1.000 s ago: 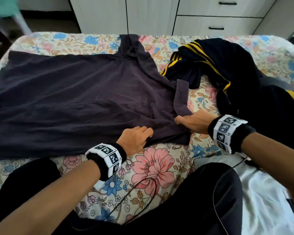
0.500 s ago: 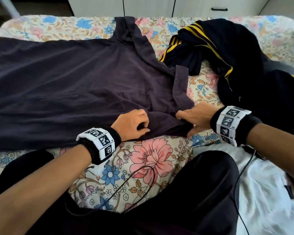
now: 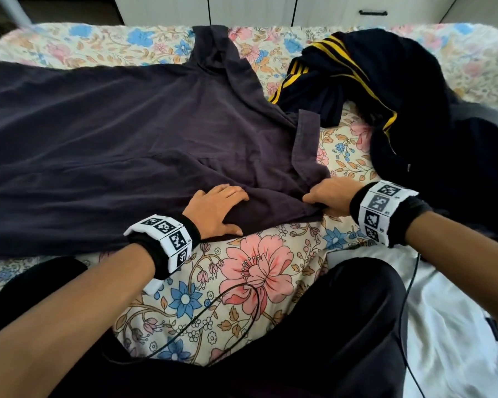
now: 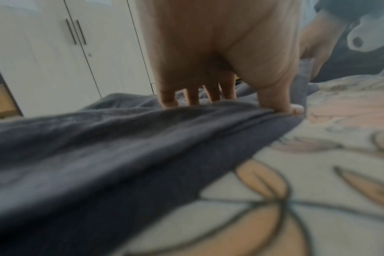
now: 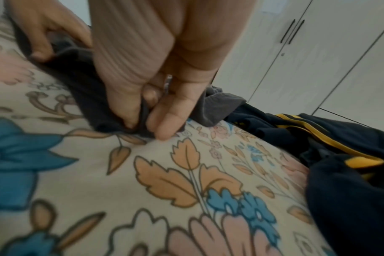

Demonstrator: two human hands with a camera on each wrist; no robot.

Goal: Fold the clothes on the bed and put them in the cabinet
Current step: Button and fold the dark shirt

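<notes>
A dark purple T-shirt (image 3: pixel 133 133) lies spread flat across the floral bed (image 3: pixel 259 271), its near hem toward me. My left hand (image 3: pixel 227 216) grips that hem, fingers on top and thumb along the edge; the left wrist view shows the cloth (image 4: pixel 143 138) bunched under the thumb. My right hand (image 3: pixel 318 201) pinches the shirt's near right corner, and in the right wrist view thumb and forefinger squeeze the fabric (image 5: pixel 92 97) just above the sheet. A navy garment with yellow stripes (image 3: pixel 400 90) lies crumpled at the right.
White cabinet doors and drawers (image 3: pixel 256 10) stand beyond the bed's far edge. My black-trousered legs (image 3: pixel 328 326) rest on the near side of the bed. A white cloth (image 3: pixel 457 326) lies at the lower right, and a thin black cable (image 3: pixel 242 297) loops over the sheet.
My left hand has slid onto the hem and taken hold of it. My right hand has closed on the shirt's corner. The view has tilted down slightly.
</notes>
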